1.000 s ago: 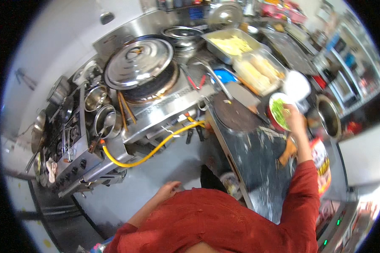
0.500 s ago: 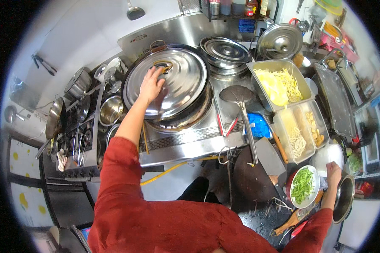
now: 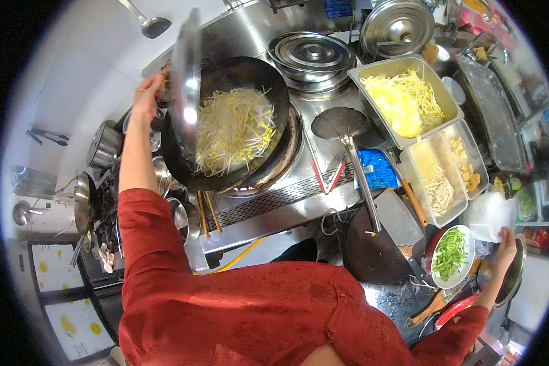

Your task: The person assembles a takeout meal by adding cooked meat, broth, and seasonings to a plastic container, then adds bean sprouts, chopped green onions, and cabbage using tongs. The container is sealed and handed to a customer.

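Note:
My left hand [image 3: 144, 100] grips the handle side of a big round steel lid [image 3: 188, 70], which stands on edge at the left of the wok. Bean sprouts [image 3: 236, 131] with yellow heads lie heaped in the dark wok [image 3: 177, 163] on the stove. Over at the right, my right hand [image 3: 505, 245] has its fingers closed on the rim of a white translucent plastic container [image 3: 488, 216]; what is inside it cannot be made out. Near that hand is a bowl [image 3: 463, 274] with chopped green vegetables [image 3: 449, 254].
A steel pan [image 3: 454, 125] with more sprouts and something yellow stands beyond a divided plastic tub [image 3: 454, 210]. On the steel counter lie a mesh strainer [image 3: 339, 124], red-handled tongs [image 3: 328, 177] and a blue packet [image 3: 378, 169]. Chopsticks [image 3: 207, 213] are left of them; a lidded pot [image 3: 312, 53] stands behind.
My left hand has lifted the lid off the wok and tipped it upright toward the left, uncovering the sprouts. My right hand has moved slightly right with the white container.

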Demonstrator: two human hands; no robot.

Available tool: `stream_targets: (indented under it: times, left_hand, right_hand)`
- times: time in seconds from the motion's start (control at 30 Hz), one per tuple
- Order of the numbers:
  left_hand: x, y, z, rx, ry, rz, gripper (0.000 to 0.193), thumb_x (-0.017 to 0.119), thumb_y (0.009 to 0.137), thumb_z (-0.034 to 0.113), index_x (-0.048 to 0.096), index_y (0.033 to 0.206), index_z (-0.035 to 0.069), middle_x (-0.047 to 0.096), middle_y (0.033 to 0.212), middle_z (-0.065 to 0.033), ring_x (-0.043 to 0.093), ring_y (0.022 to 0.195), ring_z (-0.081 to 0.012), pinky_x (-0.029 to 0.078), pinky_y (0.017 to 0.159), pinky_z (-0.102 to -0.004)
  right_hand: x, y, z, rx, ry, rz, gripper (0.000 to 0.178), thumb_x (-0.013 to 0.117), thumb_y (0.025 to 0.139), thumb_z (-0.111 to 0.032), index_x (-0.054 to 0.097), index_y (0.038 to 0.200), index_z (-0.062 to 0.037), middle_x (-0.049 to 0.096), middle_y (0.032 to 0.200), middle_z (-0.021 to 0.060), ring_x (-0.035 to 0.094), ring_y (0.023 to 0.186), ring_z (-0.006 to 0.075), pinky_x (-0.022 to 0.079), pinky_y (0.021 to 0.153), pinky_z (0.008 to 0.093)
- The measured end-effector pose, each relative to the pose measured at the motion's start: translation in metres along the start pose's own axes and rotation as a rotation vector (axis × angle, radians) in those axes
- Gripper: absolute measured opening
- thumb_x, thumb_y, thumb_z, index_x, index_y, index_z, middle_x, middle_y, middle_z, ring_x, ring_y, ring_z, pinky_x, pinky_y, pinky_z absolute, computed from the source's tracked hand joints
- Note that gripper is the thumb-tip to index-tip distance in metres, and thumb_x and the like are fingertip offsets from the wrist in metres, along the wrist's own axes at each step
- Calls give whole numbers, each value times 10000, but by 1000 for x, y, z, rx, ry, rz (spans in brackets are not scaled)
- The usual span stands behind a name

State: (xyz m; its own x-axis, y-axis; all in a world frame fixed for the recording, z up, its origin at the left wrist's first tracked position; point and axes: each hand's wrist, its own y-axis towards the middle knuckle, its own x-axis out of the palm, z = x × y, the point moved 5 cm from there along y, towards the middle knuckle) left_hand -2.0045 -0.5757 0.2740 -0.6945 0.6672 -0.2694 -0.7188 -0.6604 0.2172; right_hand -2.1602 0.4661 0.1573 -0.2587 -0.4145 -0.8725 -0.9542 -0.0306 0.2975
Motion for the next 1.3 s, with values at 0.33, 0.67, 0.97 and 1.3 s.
stream_targets:
  times: [0.33, 0.67, 0.97, 1.3]
  left_hand:
    - [58, -27, -16, 5, 293, -241, 211, 647, 906, 161, 702, 1078, 52, 683, 918, 22, 589, 793, -98, 471, 754, -264]
    - [118, -49, -67, 178, 809, -198, 224, 673, 830, 236, 727, 987, 86, 709, 977, -140, 670, 936, -298, 504, 833, -365]
    - [282, -223, 42, -185, -302, -990, 848, 640, 819, 611, 338, 1474, 167, 515, 1278, -158, 541, 1128, -320, 522, 818, -477]
    - [320, -336, -6, -785, -855, -837, 718, 470, 848, 370, 247, 1494, 152, 521, 1256, -226, 535, 1148, -446, 502, 824, -635]
  right_hand:
    - [-33, -15, -18, -7, -140, 194, 279, 510, 1004, -224, 646, 1097, 1, 691, 989, 162, 671, 892, 242, 508, 794, 333]
    - [-37, -35, -128, 1, 65, 215, 137, 589, 919, -37, 659, 1028, 7, 682, 975, 149, 647, 906, 240, 487, 832, 308]
    - [26, -99, -334, -777, 181, -48, 171, 646, 655, -102, 645, 827, -104, 643, 920, 49, 603, 1079, 272, 485, 945, 451]
    - [77, -96, -405, -882, 515, -73, 173, 645, 769, -203, 638, 888, -77, 620, 924, 52, 588, 998, 259, 461, 915, 437]
